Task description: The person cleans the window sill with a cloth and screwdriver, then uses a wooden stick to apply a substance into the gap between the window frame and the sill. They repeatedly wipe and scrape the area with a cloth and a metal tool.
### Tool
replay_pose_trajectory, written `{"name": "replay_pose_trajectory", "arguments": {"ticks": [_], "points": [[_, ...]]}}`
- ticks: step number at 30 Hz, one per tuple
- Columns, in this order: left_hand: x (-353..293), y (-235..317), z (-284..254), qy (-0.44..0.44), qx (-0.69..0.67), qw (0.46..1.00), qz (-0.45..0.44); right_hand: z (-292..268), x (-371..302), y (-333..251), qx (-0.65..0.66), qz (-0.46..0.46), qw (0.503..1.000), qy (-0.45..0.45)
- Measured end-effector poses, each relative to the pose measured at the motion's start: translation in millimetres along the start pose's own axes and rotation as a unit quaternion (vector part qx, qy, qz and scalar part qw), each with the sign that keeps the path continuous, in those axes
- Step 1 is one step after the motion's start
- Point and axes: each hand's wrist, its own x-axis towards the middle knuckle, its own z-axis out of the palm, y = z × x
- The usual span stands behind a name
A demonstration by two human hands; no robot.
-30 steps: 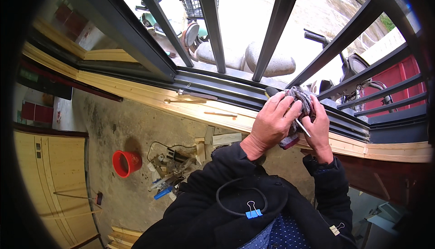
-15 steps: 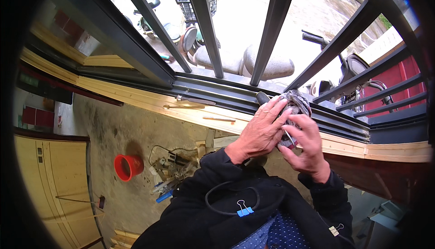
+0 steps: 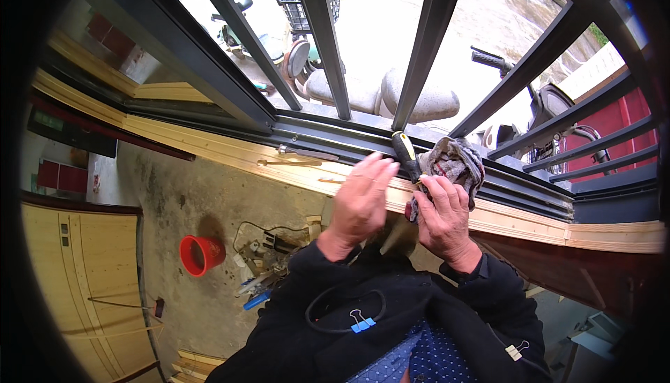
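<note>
Head view: the left hand, earlier on the grey cloth, has come away and is empty, fingers extended and motion-blurred. The black-and-yellow tool handle now shows beside the cloth, over the dark window track. The right hand thus alone grips the cloth and, apparently, the tool's shaft, though its fingers hide the contact. No brand or lettering is legible.

- Workshop-like place, perhaps a home; hard to tell
- Stained concrete floor, red bucket, heap of scraps
- Tools on a wooden sill
- Window bars, parked scooters outside
</note>
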Motion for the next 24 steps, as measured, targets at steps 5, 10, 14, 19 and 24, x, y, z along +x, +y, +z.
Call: {"name": "replay_pose_trajectory", "arguments": {"ticks": [5, 10, 14, 19, 24], "points": [[-11.9, -34.8, -62.6, -0.009, 0.114, 0.99, -0.077, -1.2, 2.0, -1.5, 0.013, 0.007, 1.0, 0.015], [-10.9, -48.5, -93.8, -0.115, 0.137, 0.977, -0.116, -2.6, 2.9, -3.6, 0.036, 0.028, 0.999, 0.015], [-0.1, -54.1, -97.6, -0.188, 0.133, 0.968, -0.104, -3.7, 3.3, -4.3, 0.037, 0.03, 0.999, 0.015], [16.2, -63.9, -98.1, -0.257, 0.121, 0.957, -0.051, -4.9, 3.3, -5.9, 0.033, 0.04, 0.999, 0.011], [26.8, -70.7, -99.4, -0.317, 0.146, 0.937, 0.02, -5.1, 4.2, -7.2, 0.03, 0.044, 0.998, 0.015]]}}
